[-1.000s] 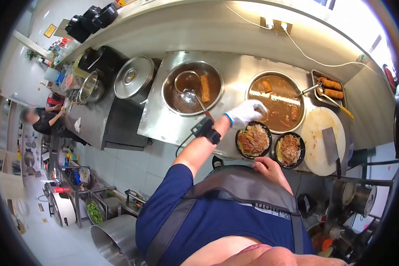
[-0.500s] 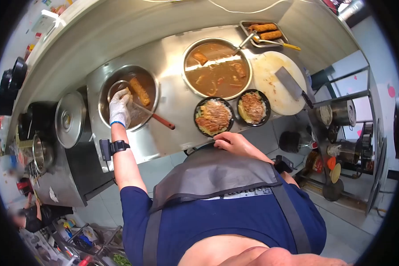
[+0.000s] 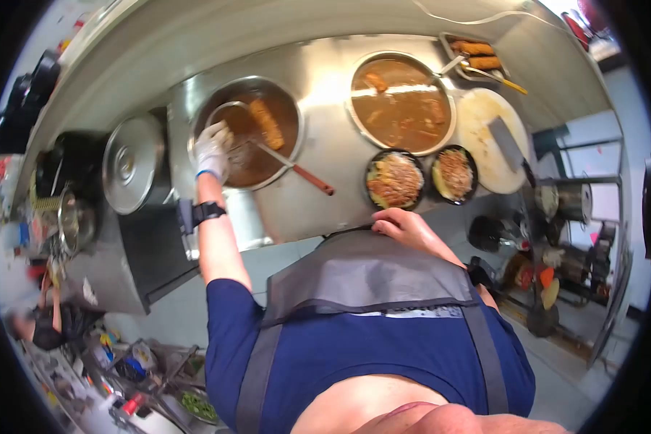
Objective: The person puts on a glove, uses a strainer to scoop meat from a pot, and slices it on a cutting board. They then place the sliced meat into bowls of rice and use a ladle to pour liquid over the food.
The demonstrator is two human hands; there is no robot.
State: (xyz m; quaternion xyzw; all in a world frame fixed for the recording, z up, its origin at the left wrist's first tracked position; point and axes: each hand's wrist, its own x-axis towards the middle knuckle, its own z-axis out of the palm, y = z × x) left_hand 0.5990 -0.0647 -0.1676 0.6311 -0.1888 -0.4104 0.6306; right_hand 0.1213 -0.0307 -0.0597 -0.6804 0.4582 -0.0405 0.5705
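My left hand [image 3: 213, 150], in a clear glove, reaches into a metal pot [image 3: 301, 137] of brown broth. Its fingers are closed at the near left side of a round metal rim; what they hold, if anything, is hidden. A long golden-brown fried roll [image 3: 267, 124] lies in the broth. A utensil with a reddish-brown handle [image 3: 312, 179] leans across the pot's right rim, its head in the broth. My bare right hand [image 3: 405, 226] rests open at the counter edge, just below a black bowl [image 3: 395, 179] of sliced fried meat on rice, holding nothing.
A second black bowl [image 3: 454, 174] of meat and rice stands to the right. Behind are a large pot of brown stew [image 3: 401, 101] and a tray of fried rolls [image 3: 477, 56]. A cleaver [image 3: 506, 143] lies on the round cutting board [image 3: 484, 108]. A lidded pot [image 3: 134, 165] stands left.
The view has turned so the counter sits further right in it. My left hand stays at the pot, its fingers a little higher along the round rim. My right hand stays at the edge.
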